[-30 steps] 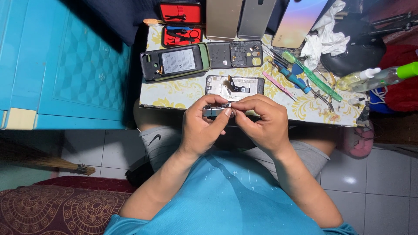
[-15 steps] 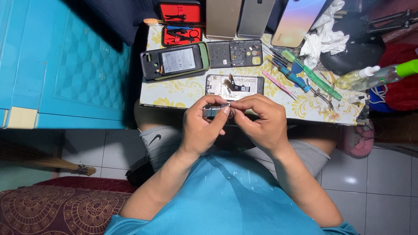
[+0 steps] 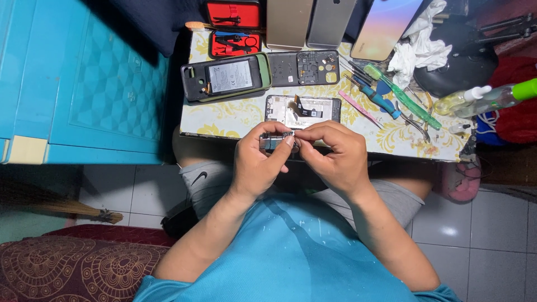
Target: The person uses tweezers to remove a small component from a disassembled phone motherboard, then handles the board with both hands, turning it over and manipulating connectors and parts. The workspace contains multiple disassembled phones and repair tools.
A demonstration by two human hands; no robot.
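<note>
My left hand [image 3: 258,158] and my right hand [image 3: 333,154] meet at the near edge of a small table [image 3: 224,120] with a yellow-patterned cover. Between the fingertips of both hands I pinch a small dark phone circuit board [image 3: 272,141]; most of it is hidden by my fingers. Just beyond my hands lies an opened phone frame [image 3: 302,109] with a loose flex cable. To its upper left lies an open phone body [image 3: 224,78] with its battery showing, and a dark inner cover plate [image 3: 305,68] beside it.
Screwdrivers and tweezers [image 3: 386,98] lie at the table's right, with white tissue [image 3: 419,50] and spray bottles [image 3: 481,98] beyond. A red tool case [image 3: 235,28] and three phone back covers [image 3: 335,22] are at the far edge. A blue cabinet [image 3: 84,78] stands on the left.
My hands stay at the table's near edge with the board; the fingers shift only slightly.
</note>
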